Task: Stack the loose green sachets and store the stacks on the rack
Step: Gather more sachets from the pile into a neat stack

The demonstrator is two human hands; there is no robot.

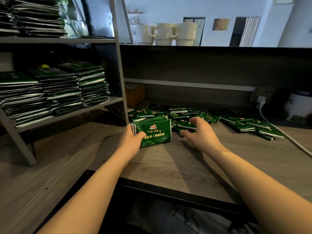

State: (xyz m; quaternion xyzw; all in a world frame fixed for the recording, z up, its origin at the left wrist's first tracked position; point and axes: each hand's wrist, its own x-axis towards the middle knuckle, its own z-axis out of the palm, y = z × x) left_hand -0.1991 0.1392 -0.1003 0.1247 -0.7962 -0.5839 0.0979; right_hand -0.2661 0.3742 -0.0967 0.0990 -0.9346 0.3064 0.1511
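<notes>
My left hand (133,137) grips a stack of green sachets (156,132) standing on edge on the wooden counter, thumb across its front face. My right hand (198,132) reaches over the pile of loose green sachets (236,123) just right of the stack, with its fingers curled over a single sachet (186,124); whether it grips that sachet is unclear. The grey metal rack (120,73) stands to the left. Its middle shelf holds three tall stacks of sachets (59,88), and more stacks fill the shelf above.
A white cable (287,134) runs from a wall socket (260,99) across the counter's right side. A white pot (298,107) stands at the far right, and a brown box (135,95) sits behind the rack. Three cream mugs (166,33) line the upper ledge.
</notes>
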